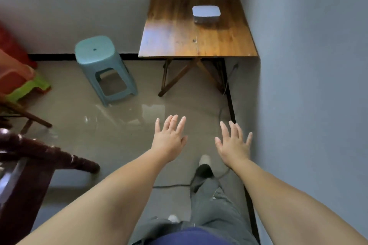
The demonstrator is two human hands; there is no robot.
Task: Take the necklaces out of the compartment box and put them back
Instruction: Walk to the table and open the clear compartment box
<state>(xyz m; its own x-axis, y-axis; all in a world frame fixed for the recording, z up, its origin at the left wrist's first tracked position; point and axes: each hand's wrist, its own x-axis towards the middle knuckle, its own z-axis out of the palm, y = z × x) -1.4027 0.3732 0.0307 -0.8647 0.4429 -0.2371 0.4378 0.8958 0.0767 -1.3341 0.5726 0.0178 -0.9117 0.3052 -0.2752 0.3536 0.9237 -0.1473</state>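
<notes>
A pale grey compartment box (206, 14) with rounded corners sits with its lid down on the far right part of a wooden folding table (179, 36) in the room's corner. No necklaces show. My left hand (169, 141) and my right hand (234, 146) are stretched out in front of me over the floor, palms down, fingers spread, holding nothing. Both hands are well short of the table, with a stretch of floor between them and its near edge.
A teal plastic stool (103, 65) stands left of the table. Stacked red and green stools (22, 77) and a dark wooden chair (35, 157) are at the left. A wall (308, 85) runs along the right. A cable (224, 105) trails on the floor by it.
</notes>
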